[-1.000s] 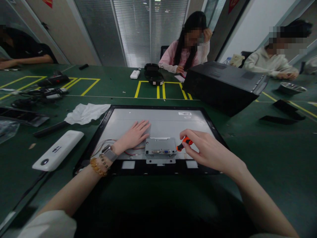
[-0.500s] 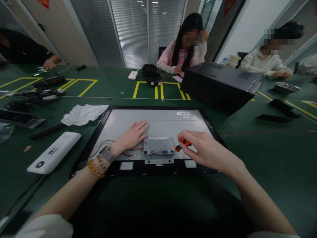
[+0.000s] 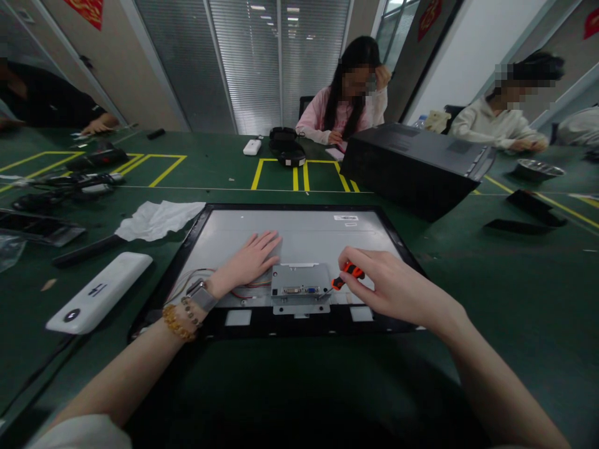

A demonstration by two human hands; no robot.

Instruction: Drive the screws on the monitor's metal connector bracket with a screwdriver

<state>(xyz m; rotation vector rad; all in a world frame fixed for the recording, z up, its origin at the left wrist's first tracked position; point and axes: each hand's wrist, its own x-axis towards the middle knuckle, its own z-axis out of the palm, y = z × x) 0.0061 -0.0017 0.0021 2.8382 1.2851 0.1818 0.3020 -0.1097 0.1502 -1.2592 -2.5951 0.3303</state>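
An opened monitor panel (image 3: 309, 231) lies flat in front of me, its grey metal back facing up inside a black frame. My left hand (image 3: 248, 262) rests flat on that metal back with its fingers spread, left of a metal bracket box (image 3: 299, 277) with display ports. My right hand (image 3: 379, 280) is closed around an orange and black screwdriver (image 3: 352, 270). The screwdriver's shaft slants down to the lower right edge of the bracket box, beside the blue port. Thin coloured wires (image 3: 201, 274) run beneath my left wrist.
A white power bank (image 3: 100, 293), a crumpled tissue (image 3: 159, 219) and a dark strip (image 3: 87, 251) lie at the left. Beyond the panel stands a large black case (image 3: 412, 168). Black pieces (image 3: 533, 212) and a metal bowl (image 3: 538, 169) are at the right. Several people sit around the table.
The view has tilted slightly upward, so the scene sits a little lower. My left hand stays on the panel, and my right hand keeps the screwdriver at the bracket box.
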